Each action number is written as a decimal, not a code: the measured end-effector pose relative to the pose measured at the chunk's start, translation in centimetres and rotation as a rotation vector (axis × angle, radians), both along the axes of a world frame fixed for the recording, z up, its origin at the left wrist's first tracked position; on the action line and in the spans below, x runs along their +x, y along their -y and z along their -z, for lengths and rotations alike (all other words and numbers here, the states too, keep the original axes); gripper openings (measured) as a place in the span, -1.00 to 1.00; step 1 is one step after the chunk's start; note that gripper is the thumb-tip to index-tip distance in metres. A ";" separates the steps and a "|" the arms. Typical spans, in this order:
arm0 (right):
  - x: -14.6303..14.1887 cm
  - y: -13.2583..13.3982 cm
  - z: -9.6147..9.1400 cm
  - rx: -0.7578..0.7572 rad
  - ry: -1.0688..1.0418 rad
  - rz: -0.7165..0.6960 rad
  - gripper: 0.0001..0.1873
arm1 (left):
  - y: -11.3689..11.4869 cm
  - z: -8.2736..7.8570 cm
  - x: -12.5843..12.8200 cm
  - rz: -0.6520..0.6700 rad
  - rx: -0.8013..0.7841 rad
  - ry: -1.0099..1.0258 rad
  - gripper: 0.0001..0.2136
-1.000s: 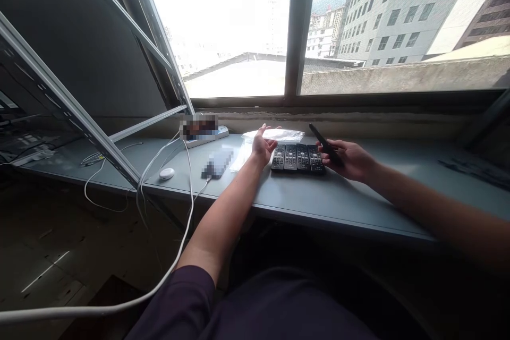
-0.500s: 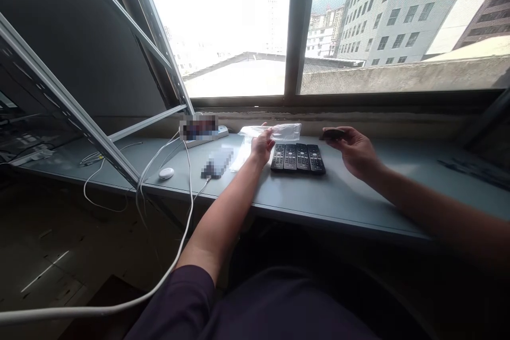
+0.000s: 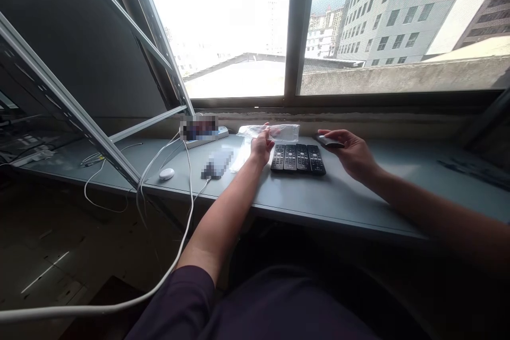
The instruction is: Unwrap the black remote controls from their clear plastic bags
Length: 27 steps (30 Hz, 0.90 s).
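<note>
My left hand (image 3: pixel 262 146) is closed on a clear plastic bag (image 3: pixel 286 132), which it holds flat above the back of the desk. In my right hand (image 3: pixel 356 153) is a dark remote control (image 3: pixel 330 141), gripped between thumb and fingers and tilted, just off the right end of a row of remotes. That row of several black remote controls (image 3: pixel 297 159) lies side by side on the desk between my hands, buttons up. More white plastic bags (image 3: pixel 240 158) rest on the desk behind my left wrist, partly hidden by it.
The grey desk (image 3: pixel 358 204) runs along the window. To the left are a blurred-out phone-like item (image 3: pixel 217 163) on a cable, a round white case (image 3: pixel 166 173) and a power strip (image 3: pixel 221 132). A white cable (image 3: pixel 190 212) hangs past the metal frame (image 3: pixel 119 162).
The remote in my right hand has turned and shifted slightly left and down, showing more of its side. My left hand and the bag have barely moved.
</note>
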State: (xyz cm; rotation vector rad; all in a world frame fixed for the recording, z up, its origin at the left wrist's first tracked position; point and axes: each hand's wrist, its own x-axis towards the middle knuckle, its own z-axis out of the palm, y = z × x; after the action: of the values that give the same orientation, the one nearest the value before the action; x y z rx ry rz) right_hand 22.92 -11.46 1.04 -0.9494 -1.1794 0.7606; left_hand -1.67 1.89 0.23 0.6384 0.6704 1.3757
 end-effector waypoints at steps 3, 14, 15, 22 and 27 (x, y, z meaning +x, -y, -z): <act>0.1 -0.2 0.3 -0.008 0.024 -0.007 -0.66 | 0.0 -0.1 0.0 0.003 0.007 -0.009 -0.74; 0.2 0.3 0.0 -0.132 0.071 -0.048 -0.61 | -0.8 0.3 0.0 -0.088 -0.017 0.033 -0.73; 0.1 0.4 -0.1 -0.134 0.082 -0.046 -0.61 | -0.8 0.3 -0.1 -0.100 -0.017 0.034 -0.73; 0.3 0.2 0.3 -0.223 0.189 -0.105 -0.64 | -0.3 0.2 0.0 0.003 0.022 -0.016 -0.77; 0.7 -0.2 0.7 -0.246 0.230 -0.122 -0.62 | 0.6 0.3 0.5 0.210 0.141 -0.167 -0.77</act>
State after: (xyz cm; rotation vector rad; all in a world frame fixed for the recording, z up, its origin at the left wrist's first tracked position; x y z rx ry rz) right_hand 23.62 -11.26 0.32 -1.2007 -1.3746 0.9281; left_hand -1.16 1.34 -0.07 0.9186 0.6231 1.1895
